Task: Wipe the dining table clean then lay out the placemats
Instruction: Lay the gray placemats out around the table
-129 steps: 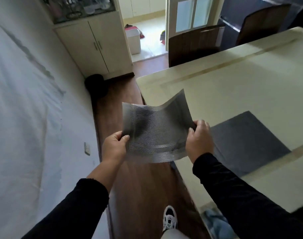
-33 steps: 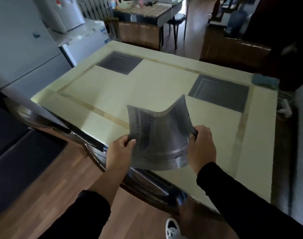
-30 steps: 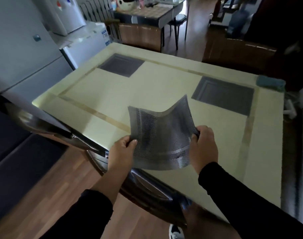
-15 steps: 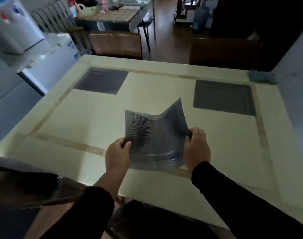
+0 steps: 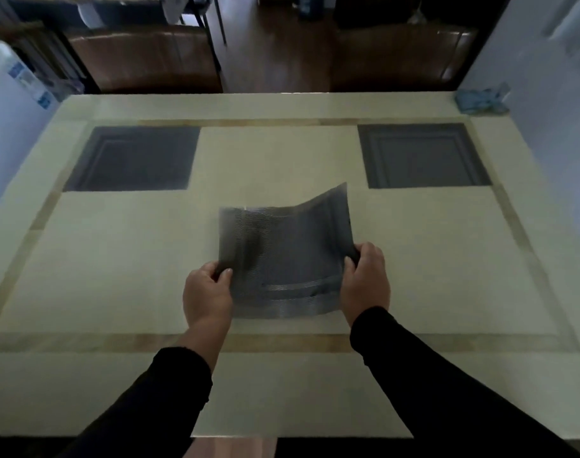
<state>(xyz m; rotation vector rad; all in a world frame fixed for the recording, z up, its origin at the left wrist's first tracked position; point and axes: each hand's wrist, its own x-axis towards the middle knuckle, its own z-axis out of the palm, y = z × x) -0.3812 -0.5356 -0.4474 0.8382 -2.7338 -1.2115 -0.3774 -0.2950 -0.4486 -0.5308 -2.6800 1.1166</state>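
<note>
I hold a grey woven placemat (image 5: pixel 283 256) above the middle of the cream dining table (image 5: pixel 116 259). My left hand (image 5: pixel 207 294) grips its left edge and my right hand (image 5: pixel 364 284) grips its right edge, so the mat bows upward at its far right corner. Two more dark grey placemats lie flat on the far side of the table, one at the far left (image 5: pixel 133 158) and one at the far right (image 5: pixel 424 155). A crumpled blue cloth (image 5: pixel 481 100) rests at the table's far right corner.
Two brown chairs stand behind the far edge, one on the left (image 5: pixel 143 57) and one on the right (image 5: pixel 400 54). A white appliance (image 5: pixel 14 104) sits past the table's left side. A pale wall (image 5: pixel 546 77) runs along the right.
My view has swung round from the table's corner to face its long near side squarely. Both hands have kept hold of the placemat, which now hangs over the table's middle.
</note>
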